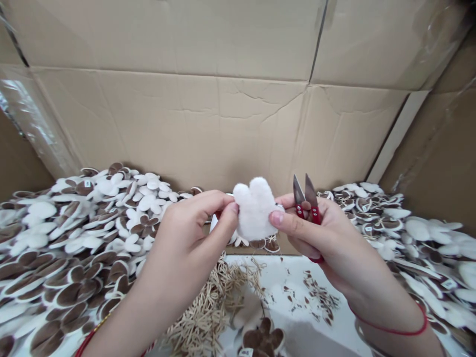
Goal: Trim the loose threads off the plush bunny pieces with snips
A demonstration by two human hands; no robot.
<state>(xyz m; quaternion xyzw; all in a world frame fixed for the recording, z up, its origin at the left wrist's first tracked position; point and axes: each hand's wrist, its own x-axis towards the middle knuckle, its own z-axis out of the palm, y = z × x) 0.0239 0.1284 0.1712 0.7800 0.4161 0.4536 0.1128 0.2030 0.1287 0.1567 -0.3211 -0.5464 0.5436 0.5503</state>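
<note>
A white plush piece (256, 210) with two rounded lobes on top hangs upright between my hands. My left hand (199, 225) pinches its left edge between thumb and fingers. My right hand (316, 228) pinches its right edge with the thumb in front. Held in that same hand are red-handled thread snips (305, 201), their blades pointing up and spread apart. Below, on the white tabletop (297, 334), lies a flower-shaped brown and white plush piece (263, 338) with a small white label. The back of the held piece is hidden.
A large pile of brown and white plush pieces (74, 277) fills the left side; another similar pile (416, 238) lies at right. Beige loops of cord (203, 307) are heaped in the middle. Small brown scraps (322, 297) dot the tabletop. Cardboard walls (186, 124) stand behind.
</note>
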